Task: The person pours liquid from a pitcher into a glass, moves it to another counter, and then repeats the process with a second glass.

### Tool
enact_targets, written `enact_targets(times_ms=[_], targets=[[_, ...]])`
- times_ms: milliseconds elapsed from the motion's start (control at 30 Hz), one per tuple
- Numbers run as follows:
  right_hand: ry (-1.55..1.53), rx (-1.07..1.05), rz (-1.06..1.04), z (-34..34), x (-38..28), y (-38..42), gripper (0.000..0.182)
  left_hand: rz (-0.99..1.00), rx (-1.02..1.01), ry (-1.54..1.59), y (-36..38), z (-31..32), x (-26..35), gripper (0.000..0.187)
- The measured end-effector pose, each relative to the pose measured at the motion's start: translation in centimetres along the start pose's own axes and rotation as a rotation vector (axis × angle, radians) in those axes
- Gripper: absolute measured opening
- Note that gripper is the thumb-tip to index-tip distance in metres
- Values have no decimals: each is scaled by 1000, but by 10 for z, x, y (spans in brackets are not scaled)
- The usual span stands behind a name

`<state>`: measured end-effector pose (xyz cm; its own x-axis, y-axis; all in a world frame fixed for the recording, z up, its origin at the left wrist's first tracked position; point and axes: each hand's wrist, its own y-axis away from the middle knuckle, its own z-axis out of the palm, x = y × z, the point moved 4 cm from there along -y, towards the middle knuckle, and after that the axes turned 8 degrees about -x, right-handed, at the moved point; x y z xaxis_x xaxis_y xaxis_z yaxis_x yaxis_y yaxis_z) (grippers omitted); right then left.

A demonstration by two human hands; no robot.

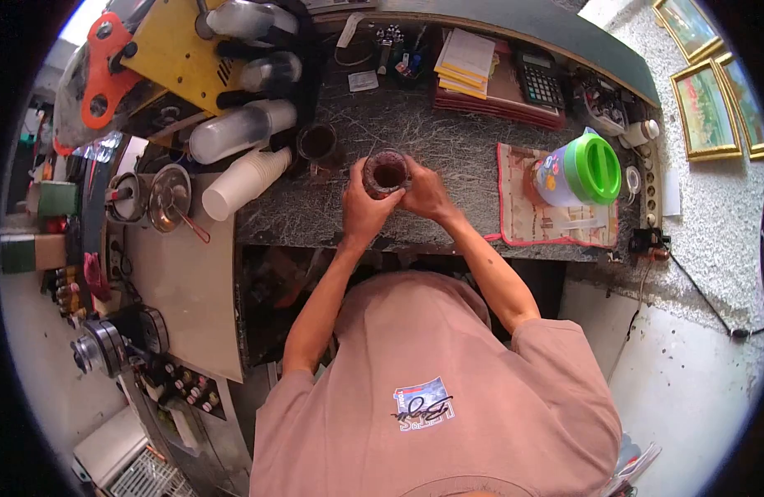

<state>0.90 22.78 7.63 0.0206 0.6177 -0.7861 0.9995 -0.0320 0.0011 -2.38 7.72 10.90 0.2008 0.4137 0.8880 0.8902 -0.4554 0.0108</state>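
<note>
Both my hands are wrapped round a dark reddish-brown round vessel (388, 171) with a thick rim, at the front of the dark scratched counter (448, 149). Its open mouth faces up, and the inside looks dark; I cannot make out what it contains. My left hand (367, 211) grips its left and near side, with the thumb along the front. On the right side my right hand (427, 192) closes against it; some of its fingers are hidden behind. Just left of the vessel stands a dark-filled glass (318, 143), apart from my hands.
Stacked white cups (248, 180) and plastic cups (243, 131) lie at the left, below a yellow machine (179, 54). Rightward, a green-lidded jug (593, 170) stands on a cloth (512, 211). Papers (466, 60) and a calculator (541, 83) sit at the back. A metal strainer (170, 197) is far left.
</note>
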Motion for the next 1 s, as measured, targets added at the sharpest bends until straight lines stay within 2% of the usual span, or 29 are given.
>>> enact_targets(times_ms=[133,200,467,533,833,933,1000], targets=[[-38,-41,-100,9,-16,7,68,54,110,7,28,-12,5,80],[-16,-52,-154,18,-25,10,70,1,129,100,41,-19,-1,78],[1,-196,-273,79,-90,1,73,-84,249,103,93,-91,-21,77],[-11,-217,-336,101,-114,-5,74,-92,294,51,108,-120,-26,77],[11,-444,-384,230,-216,-25,78,-176,508,54,188,-240,-87,75],[-18,-486,-502,273,-255,-30,78,-201,580,-5,214,-279,-102,74],[-39,-535,-524,304,-273,-32,77,-247,651,72,234,-300,-117,73]])
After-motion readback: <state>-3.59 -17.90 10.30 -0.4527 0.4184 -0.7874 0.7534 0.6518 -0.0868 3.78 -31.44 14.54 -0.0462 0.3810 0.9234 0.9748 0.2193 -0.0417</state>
